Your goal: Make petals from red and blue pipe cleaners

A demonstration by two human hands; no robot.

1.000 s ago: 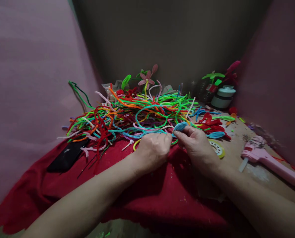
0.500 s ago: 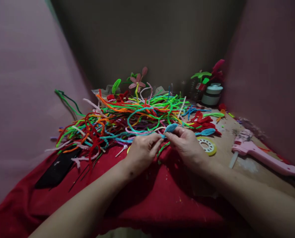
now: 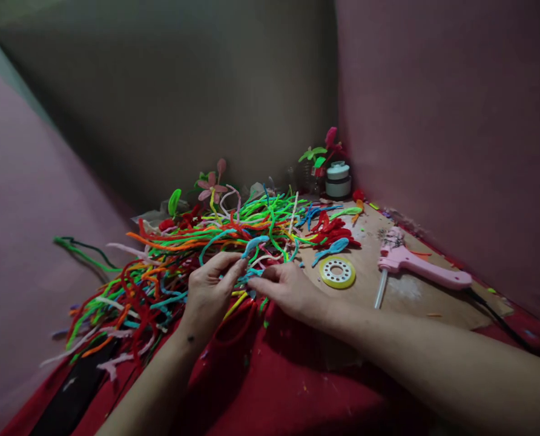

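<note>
Between the fingertips of my left hand is a blue pipe cleaner, bent into a padded petal-like loop that points up and right. My right hand pinches blue strand at the lower end of the same piece, close to the left fingertips. Both hands are closed, just in front of a heap of colourful pipe cleaners. A finished-looking blue loop with a twisted stem lies right of the hands. Below it sits a yellow-rimmed tape roll.
A pink glue gun with a cord rests on the brown board at right. Red looped pipe cleaners, a lidded jar and pipe-cleaner flowers stand farther back. Red cloth covers the front; a dark flat object lies left.
The view has turned right, so everything sits farther left. My left hand has shifted its grip up to the blue loop, while my right hand has moved from the loop to its lower strand.
</note>
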